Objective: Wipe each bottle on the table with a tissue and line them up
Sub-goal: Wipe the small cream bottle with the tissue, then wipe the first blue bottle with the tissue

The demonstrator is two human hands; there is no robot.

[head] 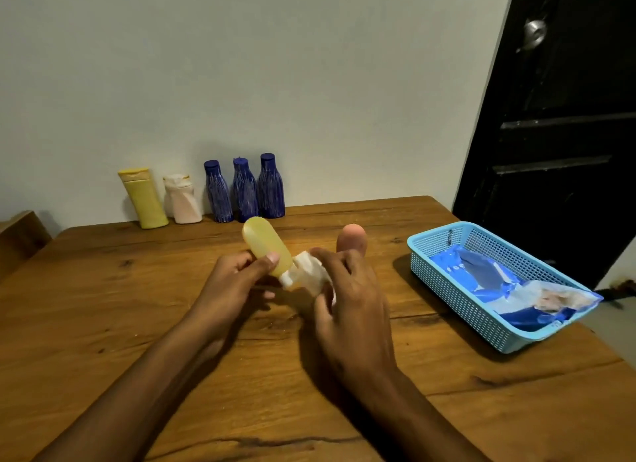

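Observation:
My left hand [237,279] grips a translucent yellow bottle [266,246], tilted with its white cap end pointing down toward my right hand. My right hand [347,289] holds a crumpled white tissue [315,275] against the bottle's cap end. A pink rounded bottle [351,238] stands on the table just behind my right hand, partly hidden by it. Along the wall stand a yellow tube bottle [144,198], a white-pink bottle [182,200] and three dark blue bottles [218,191] [245,191] [271,188] in a row.
A light blue plastic basket [447,272] at the table's right holds a blue and white tissue pack [516,289]. The wooden table [137,324] meets the wall at the back. A black door [557,134] stands at the right.

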